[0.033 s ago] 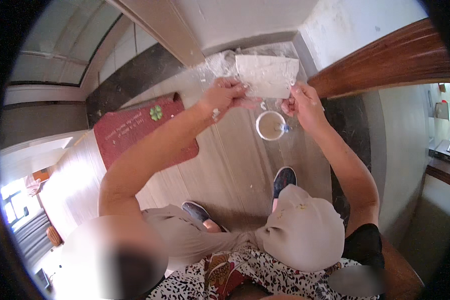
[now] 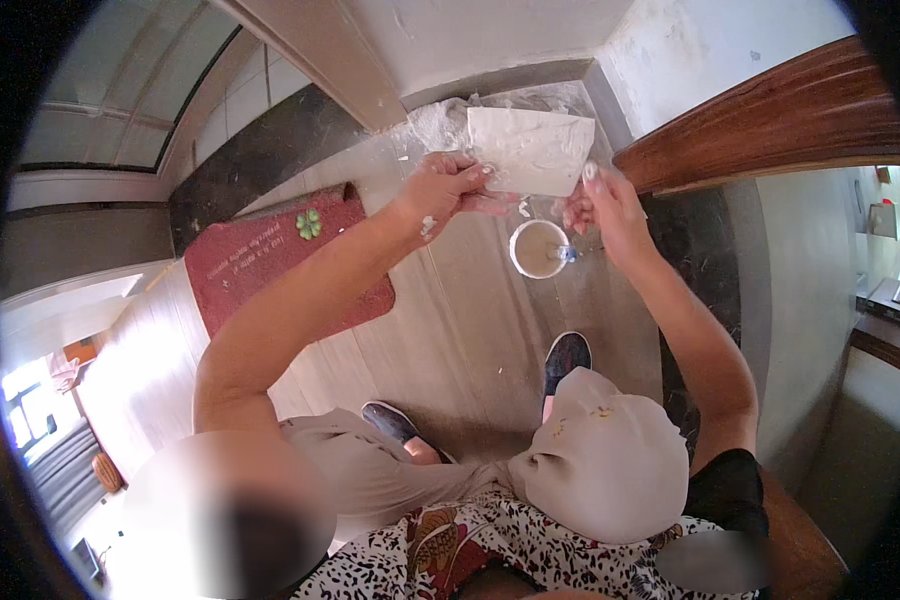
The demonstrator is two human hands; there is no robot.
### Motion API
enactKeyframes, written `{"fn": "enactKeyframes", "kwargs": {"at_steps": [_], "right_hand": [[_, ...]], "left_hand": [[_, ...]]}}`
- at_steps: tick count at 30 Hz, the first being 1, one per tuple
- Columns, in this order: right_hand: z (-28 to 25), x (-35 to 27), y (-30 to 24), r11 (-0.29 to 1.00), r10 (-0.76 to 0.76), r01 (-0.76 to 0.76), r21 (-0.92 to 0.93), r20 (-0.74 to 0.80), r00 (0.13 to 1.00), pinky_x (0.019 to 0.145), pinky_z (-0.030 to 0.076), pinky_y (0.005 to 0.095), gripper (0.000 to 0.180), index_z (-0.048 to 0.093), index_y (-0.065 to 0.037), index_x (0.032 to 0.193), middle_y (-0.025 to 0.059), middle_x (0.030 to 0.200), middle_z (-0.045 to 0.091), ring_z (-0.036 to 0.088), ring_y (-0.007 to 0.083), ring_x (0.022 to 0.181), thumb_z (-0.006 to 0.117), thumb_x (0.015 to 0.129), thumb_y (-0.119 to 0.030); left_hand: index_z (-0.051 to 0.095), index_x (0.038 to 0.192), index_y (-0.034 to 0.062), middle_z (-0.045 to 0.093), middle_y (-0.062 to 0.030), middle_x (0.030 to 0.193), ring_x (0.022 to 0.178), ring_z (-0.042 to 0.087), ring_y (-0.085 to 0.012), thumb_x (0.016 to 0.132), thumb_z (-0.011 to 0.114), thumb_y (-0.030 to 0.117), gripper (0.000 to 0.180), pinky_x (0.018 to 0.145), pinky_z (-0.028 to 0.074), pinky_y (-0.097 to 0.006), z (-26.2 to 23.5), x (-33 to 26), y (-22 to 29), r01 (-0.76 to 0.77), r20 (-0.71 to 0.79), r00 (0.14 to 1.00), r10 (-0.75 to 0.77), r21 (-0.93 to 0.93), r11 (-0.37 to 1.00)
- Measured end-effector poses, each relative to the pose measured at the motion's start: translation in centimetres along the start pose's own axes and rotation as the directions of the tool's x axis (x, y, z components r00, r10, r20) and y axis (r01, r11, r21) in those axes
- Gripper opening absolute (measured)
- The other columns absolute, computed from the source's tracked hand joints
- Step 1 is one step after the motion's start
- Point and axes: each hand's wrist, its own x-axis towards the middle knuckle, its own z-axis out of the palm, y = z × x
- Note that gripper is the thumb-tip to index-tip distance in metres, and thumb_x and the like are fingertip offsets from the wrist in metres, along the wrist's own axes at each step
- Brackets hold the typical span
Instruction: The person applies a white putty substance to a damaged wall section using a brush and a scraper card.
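White bucket taken as landmark. Beyond it I find the pale panel, its near left corner pinched in my left hand. My right hand, right of and beyond the bucket, has fingers curled beside the panel's near right corner; contact I cannot tell. White smears lie unevenly on the panel: coating judged partly done, remainder unconfirmed.

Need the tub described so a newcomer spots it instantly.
From the red mat, look right across the floor. The tub appears just below the white board. Unlike that flat rectangle, it's round and open-topped, with something blue at its right rim.
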Motion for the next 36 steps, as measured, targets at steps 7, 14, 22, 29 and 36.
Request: {"fn": "enactKeyframes", "kwargs": {"at_steps": [7, 14, 22, 29, 36], "right_hand": [[-1.6, -6.7, 3.3, 0.157, -0.206, 0.304, -0.940, 0.270, 0.941, 0.061, 0.042, 0.0359, 0.042, 0.045, -0.006, 0.099, 0.0131, 0.084, 0.049, 0.053, 0.0276, 0.073, 0.063, 0.066, -0.024], [-1.5, -5.4, 6.7, 0.013, -0.087, 0.330, -0.944, 0.328, 0.941, 0.056, 0.043, 0.0366, 0.019, 0.046, -0.003, 0.088, 0.0133, 0.077, 0.051, 0.053, 0.0305, 0.066, 0.051, 0.073, -0.013], [-1.4, -4.1, 6.0, -0.242, -0.012, 0.417, -0.876, 0.432, 0.902, 0.054, 0.044, 0.0356, 0.009, 0.048, -0.002, 0.075, 0.0135, 0.070, 0.051, 0.054, 0.0276, 0.065, 0.049, 0.067, -0.005], [-2.1, -4.5, 3.9, -0.174, -0.174, 0.290, -0.941, 0.319, 0.932, 0.055, 0.044, 0.0359, 0.010, 0.049, -0.002, 0.073, 0.0131, 0.071, 0.051, 0.054, 0.0289, 0.063, 0.051, 0.064, -0.006], [-0.1, -4.1, 7.3, -0.224, -0.124, 0.336, -0.915, 0.369, 0.921, 0.055, 0.043, 0.0358, 0.014, 0.049, -0.003, 0.076, 0.0127, 0.071, 0.051, 0.053, 0.0281, 0.061, 0.052, 0.062, -0.004]], "left_hand": [[0.048, 0.091, -0.0095, 0.055, -0.0151, 0.087, 0.074, 0.059, -0.0268, 0.081, 0.045, 0.006, 0.018, 0.062, 0.052, -0.032, -2.8, 0.7, -1.7, 0.008, -0.206, 0.979, 0.006, 0.070, 0.997], [0.050, 0.093, -0.0021, 0.056, -0.0090, 0.086, 0.074, 0.058, -0.0189, 0.082, 0.046, 0.011, 0.018, 0.063, 0.049, -0.028, -6.0, 0.4, -4.9, 0.095, -0.193, 0.979, -0.066, 0.145, 0.985], [0.049, 0.092, -0.0053, 0.056, -0.0118, 0.086, 0.074, 0.059, -0.0216, 0.081, 0.047, 0.010, 0.019, 0.061, 0.050, -0.028, -6.5, 0.5, -5.5, 0.072, -0.110, 0.992, -0.061, 0.097, 0.993], [0.047, 0.096, -0.0043, 0.056, -0.0121, 0.088, 0.079, 0.058, -0.0230, 0.082, 0.044, 0.009, 0.019, 0.062, 0.050, -0.030, -7.8, 0.0, -6.2, 0.140, -0.206, 0.971, -0.122, 0.076, 0.987], [0.036, 0.105, -0.0074, 0.046, -0.0201, 0.105, 0.095, 0.048, -0.0354, 0.084, 0.038, 0.009, 0.027, 0.080, 0.041, -0.052, -7.0, -0.9, -9.6, 0.255, -0.108, 0.946, -0.305, -0.332, 0.908]]}}
